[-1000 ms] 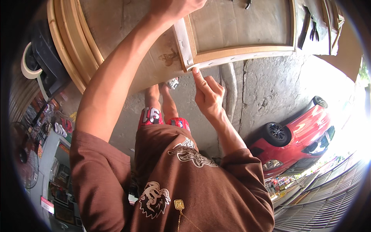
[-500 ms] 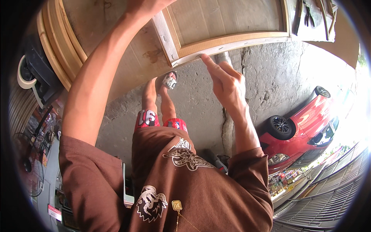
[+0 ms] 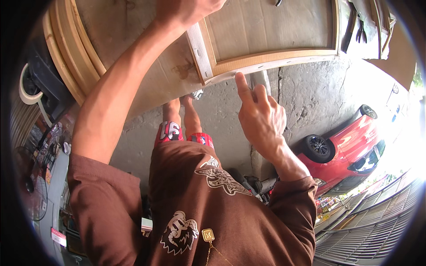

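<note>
A wooden frame (image 3: 270, 56) lies on a brown board (image 3: 164, 84), with off-white canvas (image 3: 284, 63) folded over its outer edge and small staples along it. My right hand (image 3: 262, 114) reaches up to the near edge. Its index finger is stretched out with the tip on the folded canvas, while the other fingers bend loosely and hold nothing visible. My left hand (image 3: 188, 12) is over the frame's left side near the corner. The picture's upper edge cuts off most of its fingers, so what they hold is hidden.
Curved-looking wooden strips (image 3: 73, 48) lie along the board's left side, beside a tape roll (image 3: 29, 86). Pliers (image 3: 361, 33) rest at the far right. A fan (image 3: 37, 195) stands at lower left. A red car (image 3: 350, 150) is parked on the right, past the cracked concrete floor (image 3: 306, 88).
The frame and board appear slightly lower and farther right. My left hand has come further into view. My right index fingertip remains on the canvas edge, with the hand turned more knuckles-up.
</note>
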The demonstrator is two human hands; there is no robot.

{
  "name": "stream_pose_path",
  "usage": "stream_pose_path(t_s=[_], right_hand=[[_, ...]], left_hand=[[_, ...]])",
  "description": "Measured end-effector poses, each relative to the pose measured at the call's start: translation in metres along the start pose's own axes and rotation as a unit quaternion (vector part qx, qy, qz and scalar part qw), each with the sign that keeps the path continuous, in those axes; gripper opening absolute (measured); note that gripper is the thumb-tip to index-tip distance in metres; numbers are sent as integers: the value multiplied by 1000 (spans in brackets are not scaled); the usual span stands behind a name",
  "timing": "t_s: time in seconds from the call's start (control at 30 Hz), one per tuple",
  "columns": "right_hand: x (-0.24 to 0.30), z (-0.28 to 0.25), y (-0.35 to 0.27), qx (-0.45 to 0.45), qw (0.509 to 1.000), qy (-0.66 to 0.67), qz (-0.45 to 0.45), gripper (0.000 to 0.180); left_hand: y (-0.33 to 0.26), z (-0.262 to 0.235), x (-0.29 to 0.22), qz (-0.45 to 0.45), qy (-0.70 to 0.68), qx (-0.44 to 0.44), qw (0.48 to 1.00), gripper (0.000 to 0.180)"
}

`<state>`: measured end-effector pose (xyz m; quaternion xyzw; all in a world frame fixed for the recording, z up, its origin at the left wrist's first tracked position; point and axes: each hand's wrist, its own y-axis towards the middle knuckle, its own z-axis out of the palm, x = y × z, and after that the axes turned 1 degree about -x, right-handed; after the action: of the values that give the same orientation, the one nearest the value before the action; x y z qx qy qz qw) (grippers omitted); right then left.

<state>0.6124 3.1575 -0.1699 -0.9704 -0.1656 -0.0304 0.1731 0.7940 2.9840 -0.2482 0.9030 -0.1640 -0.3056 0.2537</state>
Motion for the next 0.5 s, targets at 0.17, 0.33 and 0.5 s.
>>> stream_pose_path(t_s=[0.17,0.33,0.5], right_hand=[[-18,47,-1,-149,964,218,-18,66],[-9,11,2,-70,979,191,21,60],[-19,59,1,-194,949,244,-39,64]], left_hand=[[2,-1,1,16,-6,-5,1000,24],[2,-3,4,22,-6,7,1000,23],[3,-2,3,16,-21,7,1000,23]])
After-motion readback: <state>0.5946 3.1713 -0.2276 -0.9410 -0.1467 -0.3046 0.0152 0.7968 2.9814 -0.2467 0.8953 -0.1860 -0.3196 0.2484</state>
